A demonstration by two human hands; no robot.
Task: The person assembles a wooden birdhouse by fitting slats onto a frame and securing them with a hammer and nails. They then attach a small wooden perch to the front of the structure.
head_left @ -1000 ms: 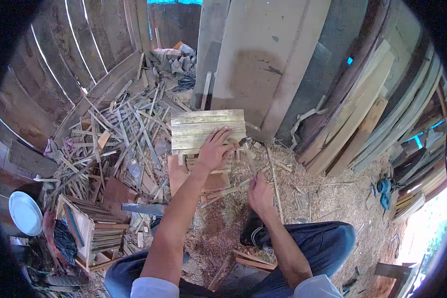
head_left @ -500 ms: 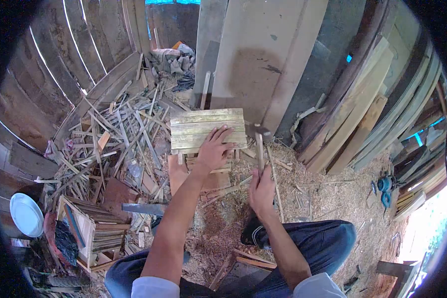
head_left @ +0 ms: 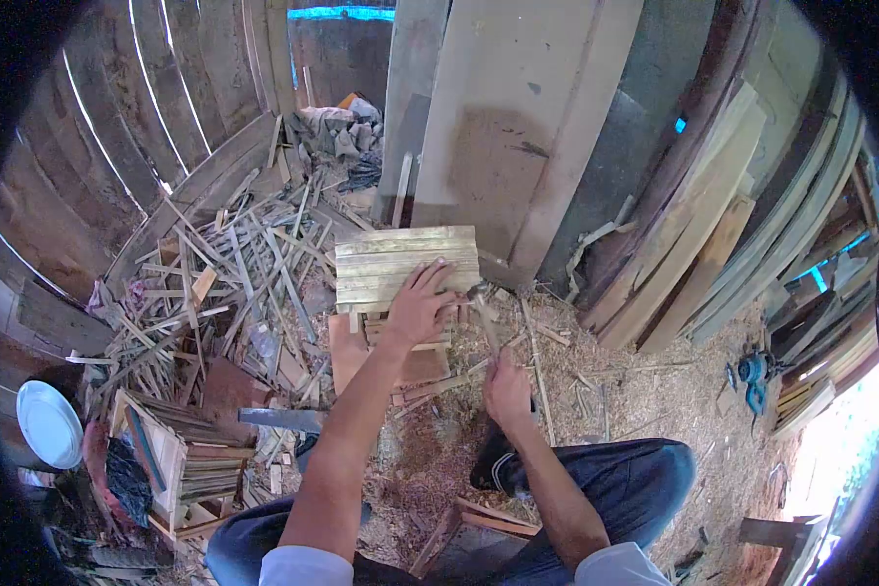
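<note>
A panel of pale wooden slats (head_left: 381, 256) lies ahead of me on a low wooden support. My left hand (head_left: 418, 314) rests on its lower right part, fingers outstretched and apart. Wrapped around the handle of a hammer (head_left: 488, 327) is my right hand (head_left: 508, 391). The hammer's head is at the panel's right edge, close to the fingers of my left hand. Whether a nail is there is too small to tell. Beneath the panel, a reddish-brown board (head_left: 346, 356) shows in part.
Scrap wood strips (head_left: 254, 264) are heaped at the left. A slatted wooden crate (head_left: 190, 459) stands near a white plate-like disc (head_left: 49, 423). A saw blade (head_left: 281, 419) lies by my left forearm. Long planks (head_left: 693, 225) lean at the right, near a teal power tool (head_left: 754, 376). Sawdust covers the floor.
The hammer has swung down and left, its head going from beside the panel to its right edge. My right hand moved slightly lower. My left hand stays on the panel.
</note>
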